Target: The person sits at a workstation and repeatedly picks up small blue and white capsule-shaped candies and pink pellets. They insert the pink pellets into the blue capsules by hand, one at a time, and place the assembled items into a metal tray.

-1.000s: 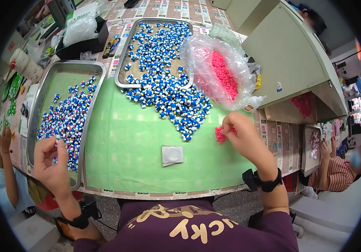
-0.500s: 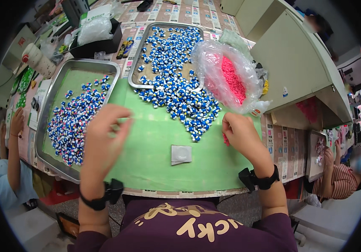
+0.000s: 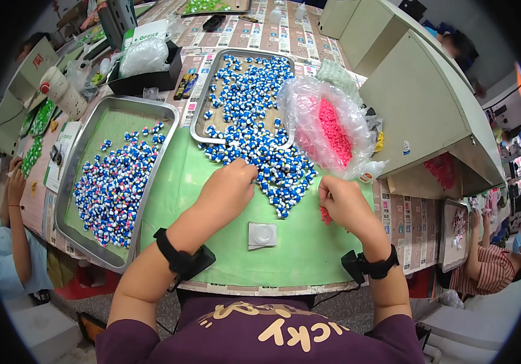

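Note:
My left hand [image 3: 229, 187] is at the left edge of a heap of small blue-and-white pieces [image 3: 282, 185], its fingers curled in against them. Its fingertips are partly hidden, so what they pinch does not show. Right of the heap, my right hand [image 3: 344, 199] is closed, thumb and forefinger together, over a few small pink pieces [image 3: 325, 215] on the green mat [image 3: 230, 261]. What it holds is too small to make out. A small whitish square with a round clear dish [image 3: 263, 233] lies on the mat between my forearms.
A metal tray [image 3: 195, 124] at the back spills the heap. To the left, another tray [image 3: 168, 115] holds blue-white-pink pieces. A clear bag [image 3: 300, 100] contains pink pieces, beside a small white bottle [image 3: 374, 168] and a grey cabinet [image 3: 418, 103]. Other people sit at both sides.
My left hand has moved right from beside the left tray to the blue-and-white heap, its fingers now curled. My right hand stays near the pink pieces. The view has shifted slightly.

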The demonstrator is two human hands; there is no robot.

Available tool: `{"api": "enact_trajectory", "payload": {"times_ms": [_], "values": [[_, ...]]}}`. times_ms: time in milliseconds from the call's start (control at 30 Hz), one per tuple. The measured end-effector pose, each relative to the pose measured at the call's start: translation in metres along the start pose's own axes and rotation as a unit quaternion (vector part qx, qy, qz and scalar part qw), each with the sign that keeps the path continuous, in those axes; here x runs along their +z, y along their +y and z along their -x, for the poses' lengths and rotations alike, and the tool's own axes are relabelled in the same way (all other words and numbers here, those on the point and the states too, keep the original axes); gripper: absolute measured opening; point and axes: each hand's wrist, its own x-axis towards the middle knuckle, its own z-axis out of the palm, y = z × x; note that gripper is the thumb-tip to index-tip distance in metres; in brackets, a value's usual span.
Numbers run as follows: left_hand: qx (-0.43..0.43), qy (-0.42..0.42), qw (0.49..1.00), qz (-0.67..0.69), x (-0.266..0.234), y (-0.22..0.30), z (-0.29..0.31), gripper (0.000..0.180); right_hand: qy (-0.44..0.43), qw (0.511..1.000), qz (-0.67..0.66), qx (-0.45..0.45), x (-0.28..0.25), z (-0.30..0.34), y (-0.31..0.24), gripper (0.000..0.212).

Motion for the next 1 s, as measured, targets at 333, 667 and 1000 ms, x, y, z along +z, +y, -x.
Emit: {"api": "enact_trajectory", "payload": {"times_ms": [333, 667, 1000], "values": [[-0.089, -0.039, 0.841, 0.533, -0.048, 0.041, 0.035, 0.014, 0.088, 0.934, -0.275, -0.211, -0.014, 0.021, -0.05, 0.021], [-0.096, -0.096, 0.744, 0.654, -0.04, 0.063, 0.038, 0.014, 0.15, 0.898, -0.158, -0.383, 0.002, 0.028, -0.076, 0.03], [0.054, 0.104, 0.93, 0.348, -0.041, 0.07, 0.039, 0.01, 0.092, 0.898, -0.371, -0.217, 0.016, 0.035, -0.079, 0.03]]}}
